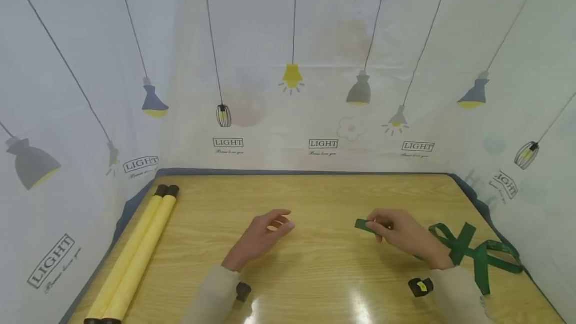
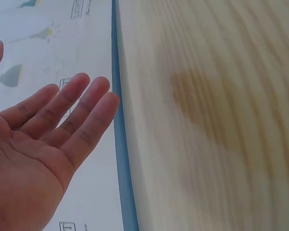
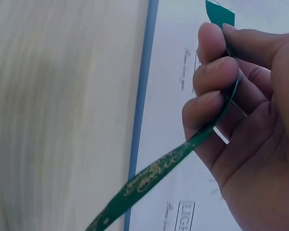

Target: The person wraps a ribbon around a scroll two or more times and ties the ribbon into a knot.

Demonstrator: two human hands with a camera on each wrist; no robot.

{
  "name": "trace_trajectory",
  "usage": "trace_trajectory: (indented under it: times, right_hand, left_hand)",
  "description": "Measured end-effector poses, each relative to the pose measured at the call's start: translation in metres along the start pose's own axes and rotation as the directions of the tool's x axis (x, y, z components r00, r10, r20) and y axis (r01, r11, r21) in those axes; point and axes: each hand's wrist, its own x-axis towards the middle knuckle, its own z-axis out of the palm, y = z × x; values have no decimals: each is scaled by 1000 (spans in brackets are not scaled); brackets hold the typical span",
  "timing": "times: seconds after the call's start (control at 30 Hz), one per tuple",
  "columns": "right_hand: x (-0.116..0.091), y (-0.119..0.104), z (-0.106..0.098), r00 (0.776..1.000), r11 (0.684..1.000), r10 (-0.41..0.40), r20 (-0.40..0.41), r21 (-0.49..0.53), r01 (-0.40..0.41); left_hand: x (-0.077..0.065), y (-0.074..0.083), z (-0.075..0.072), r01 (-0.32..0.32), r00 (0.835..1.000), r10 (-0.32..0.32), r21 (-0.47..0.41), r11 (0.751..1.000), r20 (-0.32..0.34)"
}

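My right hand [image 1: 400, 231] pinches one end of a green ribbon [image 1: 365, 225] between thumb and fingers, above the table's right half. In the right wrist view the ribbon [image 3: 159, 173] runs down past the curled fingers and carries gold lettering. More of the green ribbon [image 1: 481, 259] lies in loose loops on the table, to the right of that wrist. My left hand [image 1: 258, 236] is raised over the middle of the table with nothing in it. Its palm and loosely bent fingers [image 2: 82, 115] show in the left wrist view.
Two yellow rolls [image 1: 135, 254] with black ends lie side by side along the left edge of the wooden table [image 1: 315, 194]. White sheeting [image 1: 279, 24] printed with lamps stands behind and on both sides. A blue edge [image 1: 306, 171] borders the tabletop.
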Motion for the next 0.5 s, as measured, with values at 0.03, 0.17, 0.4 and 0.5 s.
trace_trajectory:
  times: [0.03,0.17,0.4,0.5]
  right_hand:
    - [3,-2,2,1000,1000,3,6,-1,-3]
    - [15,-10,8,1000,1000,12,23,6,-12]
    - [36,-31,20,1000,1000,-22,14,19,22]
    - [44,-41,26,999,998,-37,22,46,36]
  left_hand:
    - [2,2,2,-14,1000,14,-1,1000,8]
    - [9,9,12,-49,999,49,10,999,24]
    - [18,20,25,-54,998,53,24,998,24]
    - [23,25,30,-69,997,69,-4,998,27]
